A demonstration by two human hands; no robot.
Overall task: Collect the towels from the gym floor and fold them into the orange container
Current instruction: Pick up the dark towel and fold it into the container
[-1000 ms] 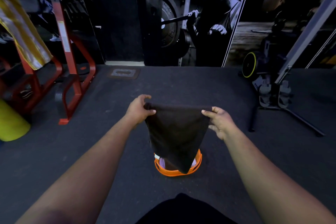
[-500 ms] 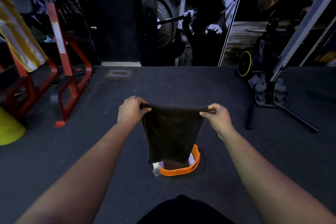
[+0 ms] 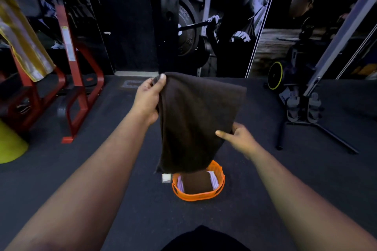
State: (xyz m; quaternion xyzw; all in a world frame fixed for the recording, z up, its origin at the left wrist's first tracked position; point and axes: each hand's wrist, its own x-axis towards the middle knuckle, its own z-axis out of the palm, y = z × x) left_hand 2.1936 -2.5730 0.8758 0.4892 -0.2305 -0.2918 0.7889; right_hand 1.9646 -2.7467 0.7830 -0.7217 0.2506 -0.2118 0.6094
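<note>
progress: partway, I'd say | orange container (image 3: 199, 196) on the gym floor (image 3: 122, 199) already has folded towels in it | dark towel (image 3: 195, 120) hangs mid-fold right above it | left hand (image 3: 148, 100) pinches top corner, right hand (image 3: 240, 141) grips lower edge | left: finish fold, drop in

A gym: dark rubber floor (image 3: 102, 169), a red steel rack (image 3: 71, 67), a weight plate (image 3: 275, 75) and a weightlifting wall mural (image 3: 224, 26).
</note>
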